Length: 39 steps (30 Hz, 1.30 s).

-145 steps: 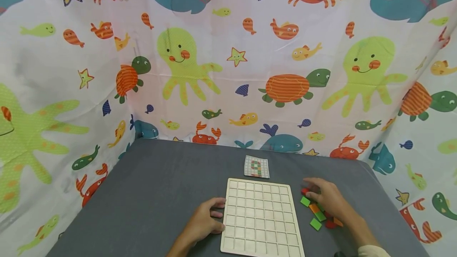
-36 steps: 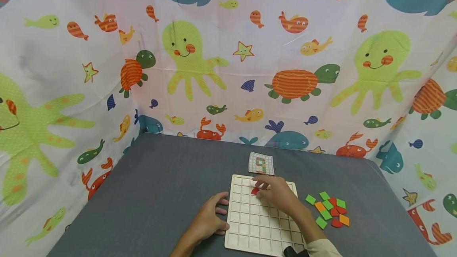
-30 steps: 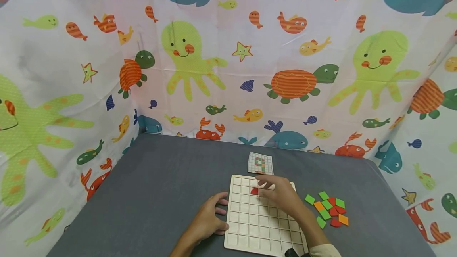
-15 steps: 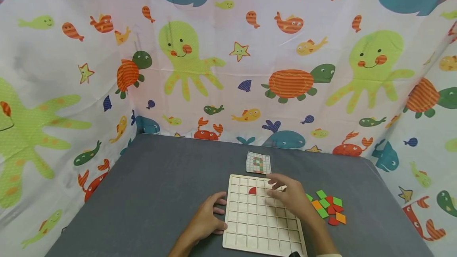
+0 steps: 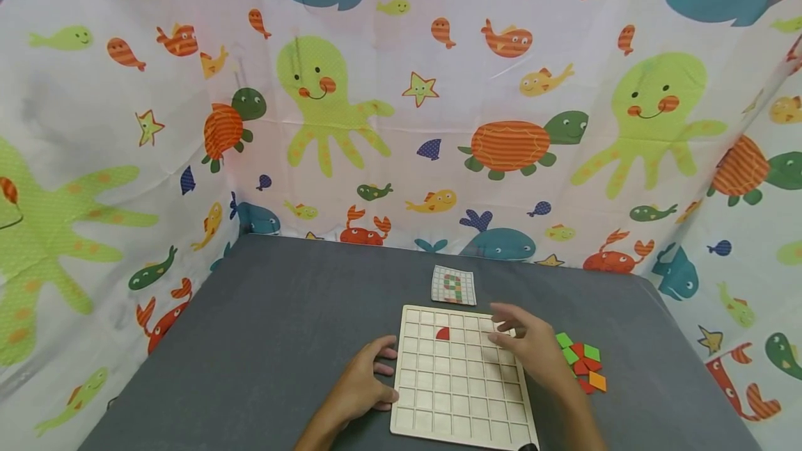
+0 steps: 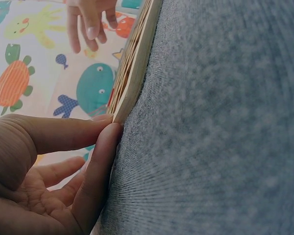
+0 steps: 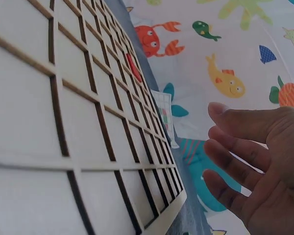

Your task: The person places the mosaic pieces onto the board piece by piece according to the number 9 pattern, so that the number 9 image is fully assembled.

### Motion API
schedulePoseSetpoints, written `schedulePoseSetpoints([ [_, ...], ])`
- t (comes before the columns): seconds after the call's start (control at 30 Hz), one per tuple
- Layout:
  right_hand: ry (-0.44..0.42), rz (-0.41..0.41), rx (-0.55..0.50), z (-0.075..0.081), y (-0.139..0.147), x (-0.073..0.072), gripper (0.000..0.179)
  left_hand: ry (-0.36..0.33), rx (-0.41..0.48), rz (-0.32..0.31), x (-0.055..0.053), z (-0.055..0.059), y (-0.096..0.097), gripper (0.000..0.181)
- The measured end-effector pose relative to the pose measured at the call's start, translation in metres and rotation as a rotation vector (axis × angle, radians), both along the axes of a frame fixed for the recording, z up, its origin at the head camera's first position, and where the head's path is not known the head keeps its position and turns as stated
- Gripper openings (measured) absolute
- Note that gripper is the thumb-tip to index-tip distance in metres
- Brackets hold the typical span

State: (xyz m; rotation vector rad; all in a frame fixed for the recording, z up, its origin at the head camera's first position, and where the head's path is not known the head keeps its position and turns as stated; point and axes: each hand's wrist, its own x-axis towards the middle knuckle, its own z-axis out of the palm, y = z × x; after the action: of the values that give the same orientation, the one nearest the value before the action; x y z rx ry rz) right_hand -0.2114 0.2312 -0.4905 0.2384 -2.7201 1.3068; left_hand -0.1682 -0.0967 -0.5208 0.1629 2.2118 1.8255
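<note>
A pale wooden grid board [image 5: 457,387] lies on the grey table. In one of its upper cells sits a red quarter-round tile [image 5: 443,333]. My left hand [image 5: 360,381] rests at the board's left side. The left wrist view shows its thumb and a finger touching the board's edge [image 6: 132,81]; in the head view they are spread apart along it. Over the board's upper right corner hovers my right hand [image 5: 529,343], holding nothing. The right wrist view shows its fingers [image 7: 230,156] apart and loosely bent.
Loose green, red and orange tiles [image 5: 591,353] lie right of the board, partly hidden by the right hand and forearm. Beyond the board's top edge is a small grid card [image 5: 453,285] with a coloured pattern. A cloth printed with sea animals [image 5: 376,145] hangs around the table.
My right hand went from the tile pile to the board, left a red tile in a cell, and has since moved right. My left hand has stayed at the left edge.
</note>
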Motion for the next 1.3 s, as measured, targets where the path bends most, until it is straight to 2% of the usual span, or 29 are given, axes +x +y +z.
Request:
schedulePoseSetpoints([
  [0.33,-0.002,-0.031,-0.016,-0.007,0.026,0.002,0.056,0.003,-0.003,0.000,0.001,0.000,0.000,0.097],
  [0.53,-0.017,-0.093,0.052,-0.008,0.041,0.002,0.057,-0.007,0.007,-0.007,0.001,0.000,0.000,0.095],
  [0.73,-0.018,-0.084,0.081,-0.014,0.051,0.000,0.060,-0.018,0.010,-0.005,0.001,0.001,0.000,0.095],
  [0.97,-0.023,-0.111,0.115,-0.020,0.061,-0.001,0.062,-0.027,0.012,-0.005,0.000,0.001,-0.001,0.096],
  [1.13,-0.069,-0.121,0.147,-0.019,0.071,0.000,0.066,-0.026,0.010,-0.007,0.000,0.000,-0.001,0.096],
  [1.3,-0.167,-0.130,0.169,-0.018,0.077,-0.001,0.070,-0.022,0.011,-0.011,0.000,0.000,-0.002,0.097],
])
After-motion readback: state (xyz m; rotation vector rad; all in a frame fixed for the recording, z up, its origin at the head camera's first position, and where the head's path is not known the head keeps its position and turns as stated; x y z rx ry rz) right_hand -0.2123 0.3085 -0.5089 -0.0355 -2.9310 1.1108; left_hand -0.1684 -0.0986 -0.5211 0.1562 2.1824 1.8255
